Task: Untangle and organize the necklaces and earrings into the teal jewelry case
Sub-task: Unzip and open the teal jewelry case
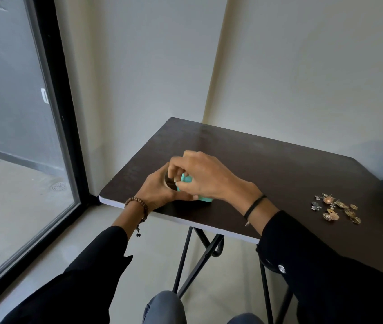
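Left hand (156, 191), right hand (205, 176) round teal case (186, 179)

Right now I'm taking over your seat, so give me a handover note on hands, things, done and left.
Left hand grips the teal jewelry case at the dark table's near left edge.
Right hand curls its fingers on the case's top; what they pinch is hidden.
Loose earrings lie piled far right, apart from it.
Done: nothing visible.
Left: sort the pile into the case.

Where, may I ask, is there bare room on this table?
Bare: the far half of the table by the wall, and the stretch between right hand and jewelry pile. Crowded: the near-left corner, where the left hand too grips the teal case.
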`<control>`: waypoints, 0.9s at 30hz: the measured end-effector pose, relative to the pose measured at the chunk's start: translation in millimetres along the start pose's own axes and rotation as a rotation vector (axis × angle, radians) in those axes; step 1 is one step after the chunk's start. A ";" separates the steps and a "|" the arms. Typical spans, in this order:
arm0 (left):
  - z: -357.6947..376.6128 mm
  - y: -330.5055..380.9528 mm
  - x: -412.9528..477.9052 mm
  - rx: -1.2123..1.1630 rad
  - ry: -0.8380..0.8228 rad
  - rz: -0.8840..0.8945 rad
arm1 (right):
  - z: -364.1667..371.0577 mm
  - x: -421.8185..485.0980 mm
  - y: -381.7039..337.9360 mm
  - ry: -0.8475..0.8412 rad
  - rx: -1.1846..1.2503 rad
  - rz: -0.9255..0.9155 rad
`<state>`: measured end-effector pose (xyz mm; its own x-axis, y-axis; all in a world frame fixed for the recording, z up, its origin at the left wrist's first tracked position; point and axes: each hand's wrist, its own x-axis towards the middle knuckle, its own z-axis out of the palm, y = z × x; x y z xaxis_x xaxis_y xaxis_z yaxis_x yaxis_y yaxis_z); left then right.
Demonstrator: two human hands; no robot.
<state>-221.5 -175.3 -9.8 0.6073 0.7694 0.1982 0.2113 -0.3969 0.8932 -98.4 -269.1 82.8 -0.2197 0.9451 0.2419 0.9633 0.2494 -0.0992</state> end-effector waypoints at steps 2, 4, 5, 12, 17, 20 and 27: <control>-0.6 0.4 -0.5 -0.032 -0.014 -0.007 | 3.8 7.6 4.1 0.014 0.094 0.052; -2.1 0.5 -0.4 -0.055 -0.031 -0.009 | 8.9 14.8 10.6 0.053 0.189 0.109; -2.8 0.5 -0.7 -0.067 -0.048 -0.015 | 11.7 18.2 13.6 0.078 0.231 0.129; -4.7 -4.2 4.2 -0.117 -0.121 -0.079 | 24.2 51.6 35.0 0.221 0.487 0.383; -4.2 -6.1 6.6 -0.124 -0.143 -0.071 | 43.0 67.8 54.7 0.324 0.606 0.742; -3.2 -9.3 7.7 -0.094 -0.146 -0.052 | 48.7 66.3 65.2 0.312 0.695 0.873; 1.1 -8.0 6.8 0.061 -0.194 -0.003 | 51.2 26.2 72.0 0.342 0.770 0.832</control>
<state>-218.2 -167.4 -16.1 0.7417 0.6618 0.1091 0.2555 -0.4291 0.8663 -42.7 -215.6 32.5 0.5964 0.8002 0.0625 0.4182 -0.2434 -0.8751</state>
